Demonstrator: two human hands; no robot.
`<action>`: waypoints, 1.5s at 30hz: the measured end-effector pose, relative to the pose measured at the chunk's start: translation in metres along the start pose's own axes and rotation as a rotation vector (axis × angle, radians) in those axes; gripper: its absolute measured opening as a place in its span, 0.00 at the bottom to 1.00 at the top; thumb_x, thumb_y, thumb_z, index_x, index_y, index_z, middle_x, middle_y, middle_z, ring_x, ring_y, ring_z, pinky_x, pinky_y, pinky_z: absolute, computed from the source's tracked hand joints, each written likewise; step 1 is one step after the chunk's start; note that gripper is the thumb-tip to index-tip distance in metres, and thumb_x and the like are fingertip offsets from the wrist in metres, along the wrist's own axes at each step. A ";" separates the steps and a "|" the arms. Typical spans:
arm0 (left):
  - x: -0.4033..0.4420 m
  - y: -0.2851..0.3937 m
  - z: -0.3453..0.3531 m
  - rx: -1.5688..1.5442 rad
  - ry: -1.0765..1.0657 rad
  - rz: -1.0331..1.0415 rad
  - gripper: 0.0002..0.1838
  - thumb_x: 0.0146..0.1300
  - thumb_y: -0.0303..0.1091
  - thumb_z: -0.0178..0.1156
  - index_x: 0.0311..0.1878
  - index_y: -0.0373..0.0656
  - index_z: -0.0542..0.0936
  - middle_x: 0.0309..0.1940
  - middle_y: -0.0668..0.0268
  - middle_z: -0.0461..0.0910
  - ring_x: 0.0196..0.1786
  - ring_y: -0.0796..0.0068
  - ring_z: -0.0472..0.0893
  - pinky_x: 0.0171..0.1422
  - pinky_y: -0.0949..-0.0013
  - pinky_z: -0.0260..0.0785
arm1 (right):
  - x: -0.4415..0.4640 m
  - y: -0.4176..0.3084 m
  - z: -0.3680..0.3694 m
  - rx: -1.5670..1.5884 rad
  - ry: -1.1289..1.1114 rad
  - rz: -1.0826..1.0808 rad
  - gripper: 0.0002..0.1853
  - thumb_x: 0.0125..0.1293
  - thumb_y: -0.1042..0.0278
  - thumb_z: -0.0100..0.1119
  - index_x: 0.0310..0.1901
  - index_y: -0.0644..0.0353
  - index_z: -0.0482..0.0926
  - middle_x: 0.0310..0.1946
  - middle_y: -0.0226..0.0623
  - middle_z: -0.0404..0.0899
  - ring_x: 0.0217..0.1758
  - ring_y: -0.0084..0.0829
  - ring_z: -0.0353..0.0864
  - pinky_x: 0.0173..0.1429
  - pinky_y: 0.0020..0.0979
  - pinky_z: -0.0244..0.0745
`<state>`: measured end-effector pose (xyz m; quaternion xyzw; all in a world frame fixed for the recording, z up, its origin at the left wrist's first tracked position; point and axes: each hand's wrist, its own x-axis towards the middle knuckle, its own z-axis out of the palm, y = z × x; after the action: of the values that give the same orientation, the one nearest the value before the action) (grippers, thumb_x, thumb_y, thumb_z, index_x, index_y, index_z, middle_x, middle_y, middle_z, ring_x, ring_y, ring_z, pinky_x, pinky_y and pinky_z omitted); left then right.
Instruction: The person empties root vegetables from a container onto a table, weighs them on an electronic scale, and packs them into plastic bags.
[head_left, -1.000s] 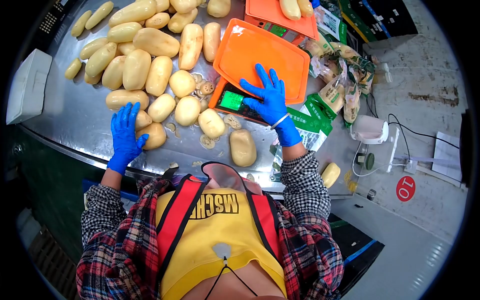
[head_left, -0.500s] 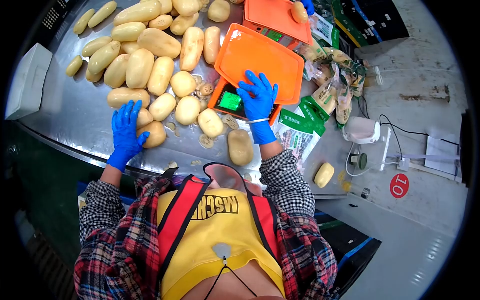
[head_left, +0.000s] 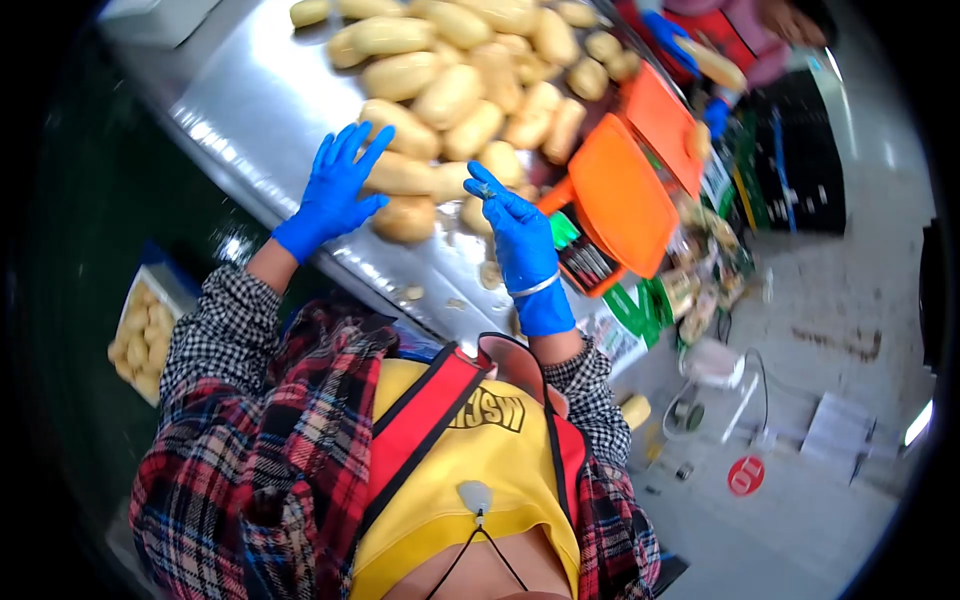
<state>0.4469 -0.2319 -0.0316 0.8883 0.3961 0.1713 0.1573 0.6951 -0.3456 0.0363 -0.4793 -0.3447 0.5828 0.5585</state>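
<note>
My left hand (head_left: 335, 192), in a blue glove, has its fingers spread at the near left edge of the pile of peeled lotus root pieces (head_left: 450, 97). Nothing is in its grip. My right hand (head_left: 518, 225), also gloved in blue, pinches a small dark scrap (head_left: 487, 191) between thumb and fingers, just above the pieces at the pile's right side. Right of that hand stands a scale with an orange tray (head_left: 622, 200) and a lit green display (head_left: 564, 231). A rounded piece (head_left: 404, 218) lies between my two hands.
Across the metal table (head_left: 385, 275), a co-worker's blue-gloved hand (head_left: 668, 42) holds a long root piece (head_left: 712, 63) beside a second orange scale (head_left: 665, 125). Bagged pieces (head_left: 700, 265) lie to the right. A white crate of pieces (head_left: 148, 335) sits low at the left.
The view has turned and shifted left. My right hand has left the orange tray and now pinches a scrap by the pile. My left hand has come off the pieces, fingers spread.
</note>
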 end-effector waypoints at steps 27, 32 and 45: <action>-0.276 -0.042 0.063 -0.213 0.137 -1.395 0.29 0.57 0.45 0.67 0.60 0.41 0.77 0.62 0.47 0.72 0.65 0.48 0.71 0.70 0.54 0.63 | 0.160 0.298 0.104 -1.269 -1.016 0.444 0.53 0.46 0.62 0.75 0.75 0.44 0.56 0.79 0.50 0.38 0.81 0.55 0.35 0.79 0.51 0.43; -0.255 -0.069 0.058 -0.216 0.205 -1.327 0.29 0.58 0.44 0.68 0.61 0.43 0.77 0.62 0.47 0.71 0.65 0.48 0.70 0.70 0.54 0.62 | 0.180 0.267 0.113 -0.319 -0.780 0.917 0.40 0.55 0.78 0.62 0.72 0.50 0.64 0.76 0.45 0.53 0.74 0.34 0.58 0.68 0.30 0.63; -0.141 -0.074 0.058 -0.334 0.322 -0.818 0.24 0.57 0.35 0.68 0.57 0.42 0.80 0.58 0.54 0.77 0.63 0.56 0.74 0.67 0.60 0.66 | 0.106 0.176 0.068 0.259 -0.628 0.727 0.24 0.71 0.66 0.55 0.69 0.51 0.69 0.69 0.27 0.67 0.69 0.27 0.68 0.68 0.35 0.66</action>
<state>0.3352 -0.3004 -0.1396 0.5838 0.7002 0.2921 0.2890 0.5839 -0.2565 -0.1264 -0.2963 -0.2315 0.8941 0.2434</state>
